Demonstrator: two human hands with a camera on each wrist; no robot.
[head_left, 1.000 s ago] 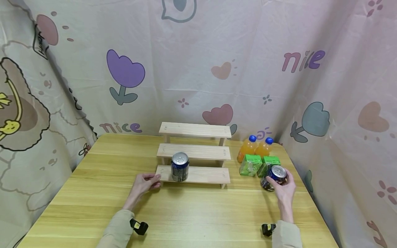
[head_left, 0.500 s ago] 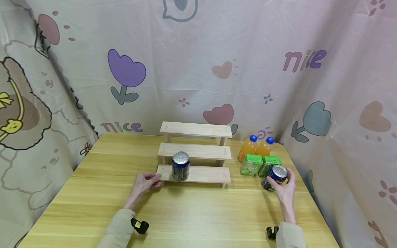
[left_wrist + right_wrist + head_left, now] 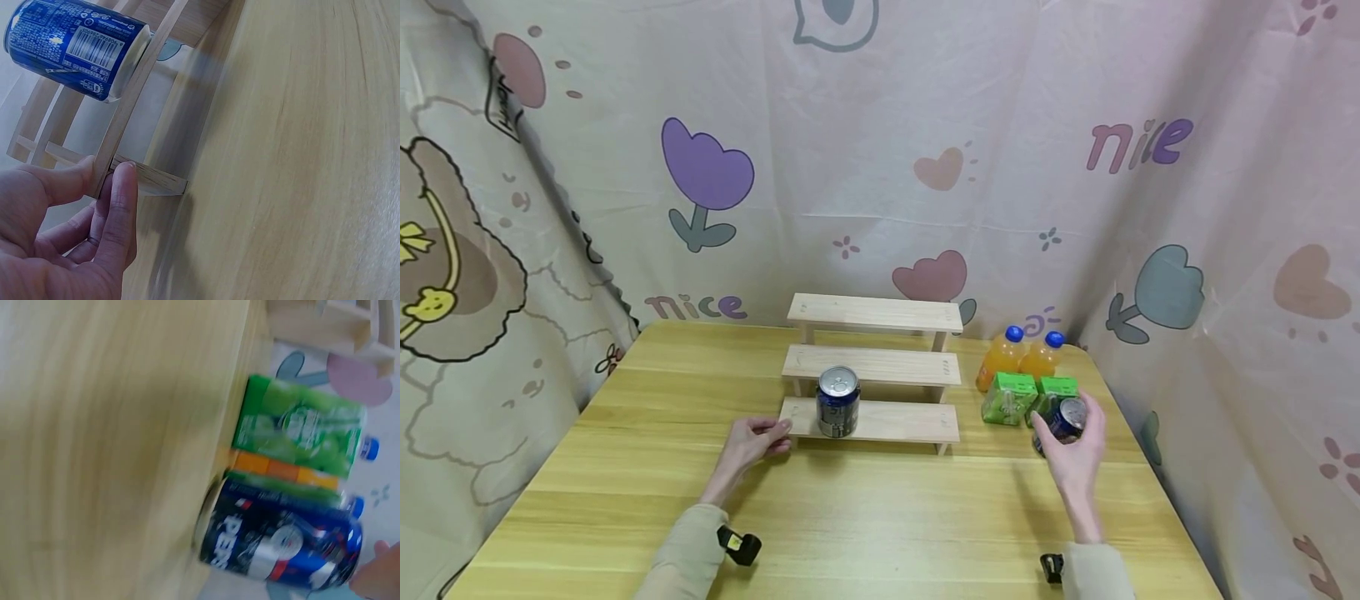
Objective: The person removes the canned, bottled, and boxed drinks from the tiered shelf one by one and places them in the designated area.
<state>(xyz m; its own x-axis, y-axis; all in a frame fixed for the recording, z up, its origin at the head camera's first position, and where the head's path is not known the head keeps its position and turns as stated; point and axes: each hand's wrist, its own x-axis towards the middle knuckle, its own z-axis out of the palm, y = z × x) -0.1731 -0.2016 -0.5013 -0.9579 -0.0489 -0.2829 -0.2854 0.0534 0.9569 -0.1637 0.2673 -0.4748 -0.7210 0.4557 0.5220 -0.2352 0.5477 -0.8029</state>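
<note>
My left hand [image 3: 750,447] pinches the left end of the lowest board of a three-step wooden shelf [image 3: 898,422]. In the left wrist view the thumb [image 3: 65,181] lies on one face of the board, the fingers on the other. Standing on that same step is a blue soda can [image 3: 838,404]. At the right, my right hand [image 3: 1078,450] is around a dark blue Pepsi can [image 3: 287,540], thumb and fingers spread. In the right wrist view only a blurred bit of hand [image 3: 380,575] shows near the can's top, and the can's side is uncovered.
Two green drink boxes [image 3: 1009,400] stand behind and beside the Pepsi can. Two orange juice bottles [image 3: 1000,360] with blue caps stand at the back. The wooden table [image 3: 880,525] meets a printed curtain [image 3: 850,150] behind.
My right hand has shifted slightly left and up in the head view, its thumb and fingers now looser about the can. My left hand and the shelf stay put.
</note>
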